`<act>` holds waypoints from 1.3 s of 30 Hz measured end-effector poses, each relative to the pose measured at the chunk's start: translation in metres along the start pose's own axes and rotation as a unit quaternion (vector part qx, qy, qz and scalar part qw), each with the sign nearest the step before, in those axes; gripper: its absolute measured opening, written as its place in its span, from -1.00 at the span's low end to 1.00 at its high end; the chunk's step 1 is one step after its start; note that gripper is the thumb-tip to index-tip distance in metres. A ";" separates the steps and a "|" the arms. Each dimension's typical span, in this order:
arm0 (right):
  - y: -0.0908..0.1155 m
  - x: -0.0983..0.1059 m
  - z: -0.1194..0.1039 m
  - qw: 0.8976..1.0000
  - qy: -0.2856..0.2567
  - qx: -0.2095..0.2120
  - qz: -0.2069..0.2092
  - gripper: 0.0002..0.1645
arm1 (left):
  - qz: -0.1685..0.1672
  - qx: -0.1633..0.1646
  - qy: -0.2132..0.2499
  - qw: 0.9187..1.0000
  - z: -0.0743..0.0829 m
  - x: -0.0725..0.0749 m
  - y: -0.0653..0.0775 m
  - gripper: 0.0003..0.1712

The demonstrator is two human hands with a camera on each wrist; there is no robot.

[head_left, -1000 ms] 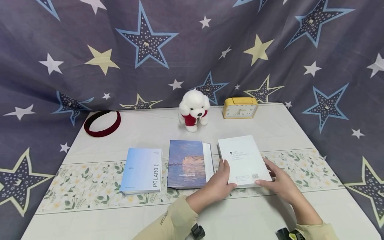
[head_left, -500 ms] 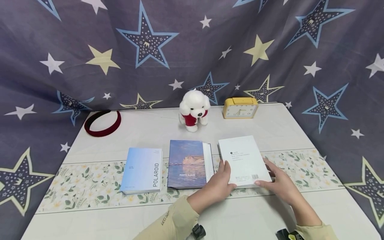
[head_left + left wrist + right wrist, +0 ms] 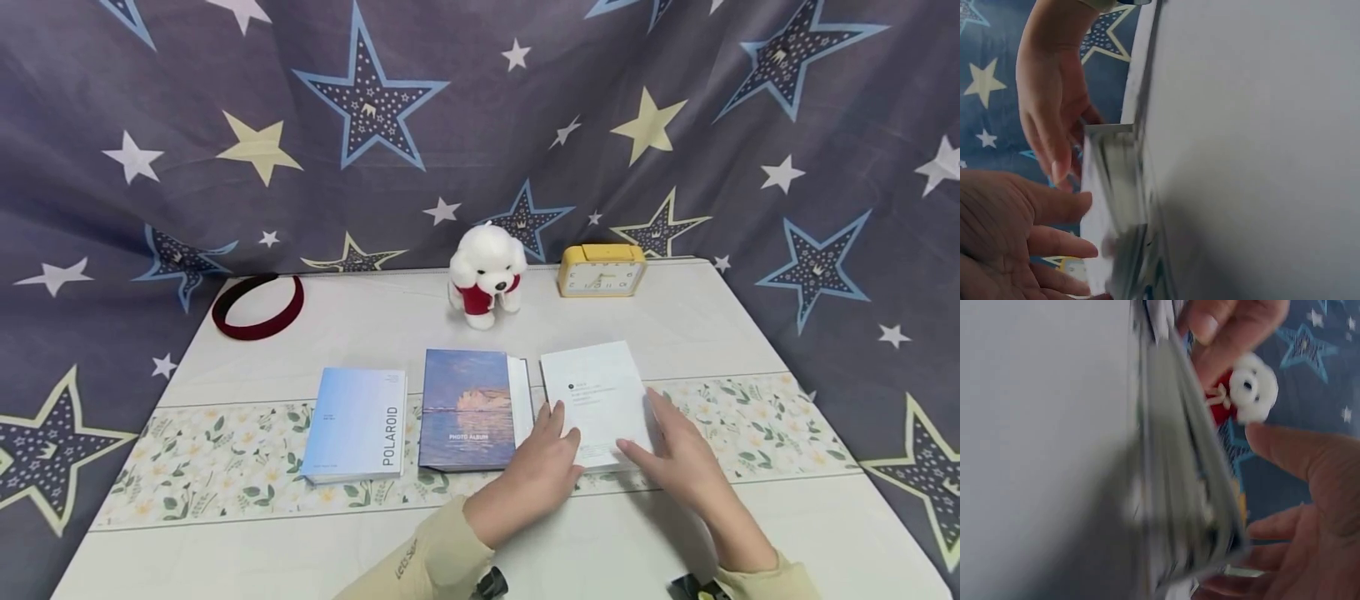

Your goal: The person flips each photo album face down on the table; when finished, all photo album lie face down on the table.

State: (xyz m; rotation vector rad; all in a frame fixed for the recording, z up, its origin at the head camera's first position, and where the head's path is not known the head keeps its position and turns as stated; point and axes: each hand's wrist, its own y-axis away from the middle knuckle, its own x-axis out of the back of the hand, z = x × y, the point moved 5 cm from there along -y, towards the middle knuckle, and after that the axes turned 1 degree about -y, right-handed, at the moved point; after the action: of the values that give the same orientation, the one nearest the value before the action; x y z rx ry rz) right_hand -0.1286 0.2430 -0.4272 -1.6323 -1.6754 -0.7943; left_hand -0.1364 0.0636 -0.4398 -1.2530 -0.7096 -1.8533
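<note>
A white book [image 3: 592,396] lies flat with small print on its upward cover, at the right end of a row. My left hand [image 3: 542,462] is at its left edge, fingers extended and fingertips near or touching the cover. At the book's right side is my right hand [image 3: 678,458], with thumb and fingers spread apart. In the right wrist view, the right thumb [image 3: 1285,450] stands off the blurred white book [image 3: 1172,469]. Just left of the left hand lies a photo album [image 3: 465,408] with a sea-cliff picture. Beyond it is a blue book [image 3: 352,425] marked POLAROID.
Behind the row, a white plush dog [image 3: 487,271] in red stands on the table [image 3: 360,308]. A yellow alarm clock [image 3: 602,271] is at the back right, a dark red headband [image 3: 258,308] at the back left. A starry curtain [image 3: 465,108] hangs behind.
The white book has turned slightly and shifted a little left. My right hand has moved left, and its thumb and fingers have loosened from the book. The left fingers have straightened.
</note>
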 end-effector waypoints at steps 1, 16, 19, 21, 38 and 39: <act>0.000 -0.001 -0.008 1.000 0.007 0.014 0.016 0.07 | 0.005 -0.004 -0.007 1.000 -0.001 0.003 0.001 -0.45; -0.016 -0.053 -0.077 0.982 -0.118 0.145 -0.021 -0.24 | 0.091 0.046 -0.033 0.994 -0.052 0.034 0.033 -0.24; -0.018 -0.067 -0.084 0.968 -0.192 0.128 -0.095 -0.22 | 0.106 0.076 -0.025 0.991 -0.065 0.037 0.039 -0.22; -0.018 -0.076 -0.087 0.960 -0.222 0.107 -0.136 -0.18 | 0.113 0.100 -0.025 0.988 -0.074 0.038 0.043 -0.20; -0.014 -0.087 -0.095 0.840 -0.508 -0.119 -0.146 -0.27 | 0.131 0.161 0.113 0.972 -0.106 0.035 0.058 -0.11; -0.014 -0.086 -0.095 0.833 -0.521 -0.122 -0.143 -0.26 | 0.132 0.163 0.118 0.971 -0.106 0.034 0.059 -0.10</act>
State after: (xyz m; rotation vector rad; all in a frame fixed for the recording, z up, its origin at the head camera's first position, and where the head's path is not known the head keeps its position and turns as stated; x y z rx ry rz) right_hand -0.1383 0.1151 -0.4395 -2.2296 -2.6930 -0.1898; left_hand -0.1480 -0.0622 -0.4445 -0.8527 -0.6497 -1.5599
